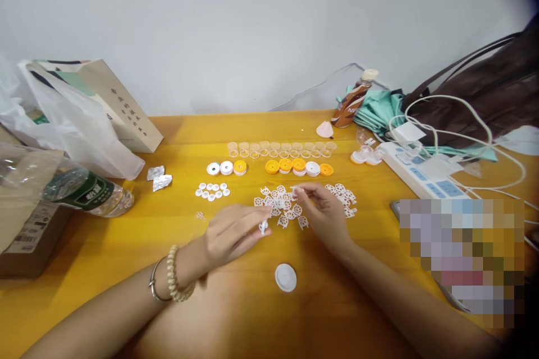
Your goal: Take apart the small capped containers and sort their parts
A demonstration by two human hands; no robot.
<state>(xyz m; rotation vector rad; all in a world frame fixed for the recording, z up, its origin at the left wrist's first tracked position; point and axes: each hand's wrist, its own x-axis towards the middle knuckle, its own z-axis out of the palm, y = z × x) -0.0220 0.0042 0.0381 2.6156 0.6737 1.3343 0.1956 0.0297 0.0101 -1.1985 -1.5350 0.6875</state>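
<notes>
My left hand [233, 231] pinches a small white plastic piece [263, 227] between thumb and fingers, just left of a heap of white spoked plastic parts [283, 221]. At the right side of that heap, my right hand [323, 212] is closed with its fingertips on another small white piece [295, 193], partly hidden by the fingers. More white spoked parts [345, 195] lie beyond my right hand. Nearer to me, a white round lid [286, 277] rests on the table between my forearms.
Behind the hands stand rows of orange and white caps [272, 166] and clear cups [254, 150]. Small white discs [213, 191] lie at left. A bottle [90, 190] and carton [31, 247] occupy the left; a power strip [421, 171] with cables and a drink bottle [351, 102] the right.
</notes>
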